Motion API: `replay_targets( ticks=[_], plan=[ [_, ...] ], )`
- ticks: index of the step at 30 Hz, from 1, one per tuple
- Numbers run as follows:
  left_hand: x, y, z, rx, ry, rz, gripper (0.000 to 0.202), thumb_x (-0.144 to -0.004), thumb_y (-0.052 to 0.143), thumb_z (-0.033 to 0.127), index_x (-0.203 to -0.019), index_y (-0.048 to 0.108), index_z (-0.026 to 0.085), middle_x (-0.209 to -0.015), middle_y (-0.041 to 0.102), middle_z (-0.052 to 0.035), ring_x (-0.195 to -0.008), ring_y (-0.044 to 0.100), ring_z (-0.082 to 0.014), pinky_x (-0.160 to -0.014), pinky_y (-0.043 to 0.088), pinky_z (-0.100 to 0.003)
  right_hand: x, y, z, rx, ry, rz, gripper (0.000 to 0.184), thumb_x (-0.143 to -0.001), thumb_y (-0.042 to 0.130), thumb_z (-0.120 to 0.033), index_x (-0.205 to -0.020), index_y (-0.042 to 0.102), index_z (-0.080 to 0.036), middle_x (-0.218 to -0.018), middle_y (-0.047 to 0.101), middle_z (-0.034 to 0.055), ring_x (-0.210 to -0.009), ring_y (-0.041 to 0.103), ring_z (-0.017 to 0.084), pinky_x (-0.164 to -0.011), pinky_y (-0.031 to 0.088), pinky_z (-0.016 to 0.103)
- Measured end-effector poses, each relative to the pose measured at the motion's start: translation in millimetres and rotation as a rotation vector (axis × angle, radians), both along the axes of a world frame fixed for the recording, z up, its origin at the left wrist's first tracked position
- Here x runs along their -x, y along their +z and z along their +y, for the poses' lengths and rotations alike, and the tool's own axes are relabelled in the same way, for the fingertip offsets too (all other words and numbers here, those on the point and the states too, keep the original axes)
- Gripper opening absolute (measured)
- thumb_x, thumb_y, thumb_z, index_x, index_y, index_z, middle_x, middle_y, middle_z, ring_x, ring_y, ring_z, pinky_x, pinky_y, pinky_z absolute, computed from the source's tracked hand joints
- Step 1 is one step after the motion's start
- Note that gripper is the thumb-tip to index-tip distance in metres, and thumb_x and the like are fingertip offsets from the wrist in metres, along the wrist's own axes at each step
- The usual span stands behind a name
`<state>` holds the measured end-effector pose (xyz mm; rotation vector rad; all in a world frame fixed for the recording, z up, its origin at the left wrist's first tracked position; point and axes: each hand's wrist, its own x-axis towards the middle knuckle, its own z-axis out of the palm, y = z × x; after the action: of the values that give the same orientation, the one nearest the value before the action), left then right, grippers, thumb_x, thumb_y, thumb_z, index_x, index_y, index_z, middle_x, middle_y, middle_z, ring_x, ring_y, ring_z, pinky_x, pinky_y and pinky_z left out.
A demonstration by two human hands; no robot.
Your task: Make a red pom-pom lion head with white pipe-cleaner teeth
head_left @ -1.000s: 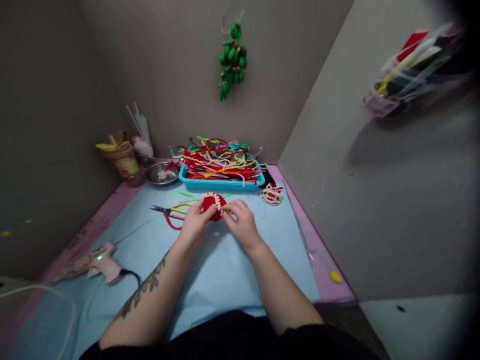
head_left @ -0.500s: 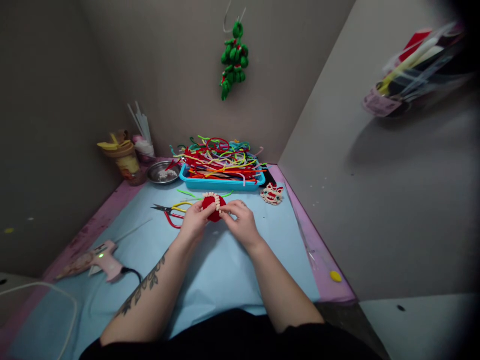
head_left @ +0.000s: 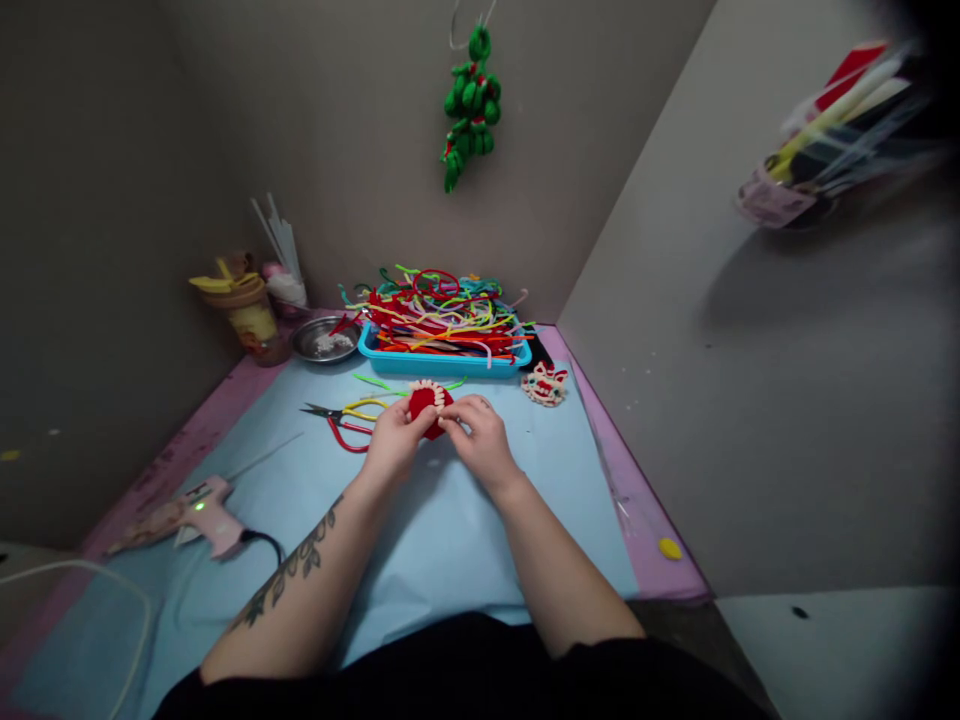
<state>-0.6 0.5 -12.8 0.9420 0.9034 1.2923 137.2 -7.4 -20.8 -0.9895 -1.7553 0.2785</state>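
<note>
— What differs from a second ago?

— Very little. The scene sits slightly higher in the frame, and the holder of craft tools (head_left: 776,200) at the upper right is shifted a touch rightward and up. The left hand (head_left: 391,437) and right hand (head_left: 481,440) stay together near the centre of the frame, their fingertips seemingly a little closer to each other.

— And the state of each hand?

— The left pinches the red craft piece (head_left: 420,402) between thumb and fingers. The right has its thumb and fingertips pressed together on the lower end of the cream trim (head_left: 429,385).

— Where is the piece, and how does it look?

— Centre of the frame, above the blue cloth (head_left: 540,540) on the table (head_left: 679,578). It is deep red, rounded and fuzzy-looking, with short cream loops curving along its top and down its right side. Fingers hide part of it.

— What is near it?

— Scissors (head_left: 349,411) with one yellow and one red handle just left, and a blue tray (head_left: 450,364) of colourful pipe cleaners (head_left: 442,315) behind. A red-and-cream ornament (head_left: 543,386) lies to the right.

— Any writing?

— The pink hot glue gun (head_left: 214,522) at the lower left has dark markings and a lit green light; the markings are too small to read. The print on the brown-rimmed cup (head_left: 251,318) at the left is too blurred as well.
</note>
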Motion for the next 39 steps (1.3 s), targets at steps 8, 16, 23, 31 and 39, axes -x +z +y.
replay_targets(
  ticks=[8,16,23,31,39],
  plan=[
    [1.6,3.4,-0.3,-0.032,0.017,0.078,0.035,-0.06,0.079,0.029,-0.089,0.068,0.012,-0.079,0.069,-0.0048,-0.069,0.06,-0.0144,-0.068,0.046,-0.024,2.1,-0.7,-0.6,0.036,0.007,0.033,0.01,-0.083,0.059,-0.018,-0.08,0.068,-0.022,-0.081,0.064,0.0037,-0.084,0.059,0.018,-0.08,0.048,0.033],
    [4.5,-1.8,2.4,-0.066,0.084,0.17,0.029,-0.061,0.078,0.028,-0.084,0.069,0.014,-0.074,0.068,-0.0027,-0.063,0.058,-0.0136,-0.062,0.044,-0.023,2.5,-4.5,-1.2,0.152,-0.043,0.119,0.009,-0.077,0.064,-0.022,-0.069,0.061,-0.021,-0.071,0.062,0.0003,-0.071,0.058,0.015,-0.07,0.048,0.029],
    [10.9,-1.1,7.4,-0.101,0.191,0.179,0.031,-0.066,0.074,0.033,-0.089,0.068,0.013,-0.078,0.069,-0.0043,-0.065,0.06,-0.0147,-0.065,0.046,-0.025,-1.7,1.2,-0.5,0.074,-0.025,0.045,0.008,-0.08,0.064,-0.023,-0.088,0.066,-0.021,-0.087,0.066,0.0048,-0.087,0.06,0.018,-0.08,0.049,0.032],
    [12.6,-4.0,10.3,-0.107,0.197,0.137,0.033,-0.066,0.074,0.033,-0.091,0.068,0.013,-0.082,0.07,-0.0054,-0.068,0.061,-0.0147,-0.068,0.048,-0.025,-4.4,-2.0,0.5,0.01,-0.154,0.009,0.011,-0.085,0.059,-0.023,-0.09,0.069,-0.022,-0.089,0.069,0.0053,-0.083,0.061,0.018,-0.081,0.048,0.034],
    [6.3,-0.9,7.2,-0.088,0.129,0.044,0.039,-0.065,0.076,0.036,-0.095,0.068,0.012,-0.086,0.07,-0.0078,-0.074,0.064,-0.0175,-0.074,0.05,-0.029,0.1,-1.4,0.2,0.151,-0.253,0.065,0.015,-0.084,0.057,-0.031,-0.081,0.067,-0.021,-0.079,0.07,0.0031,-0.075,0.061,0.019,-0.076,0.047,0.032]
  ],
)
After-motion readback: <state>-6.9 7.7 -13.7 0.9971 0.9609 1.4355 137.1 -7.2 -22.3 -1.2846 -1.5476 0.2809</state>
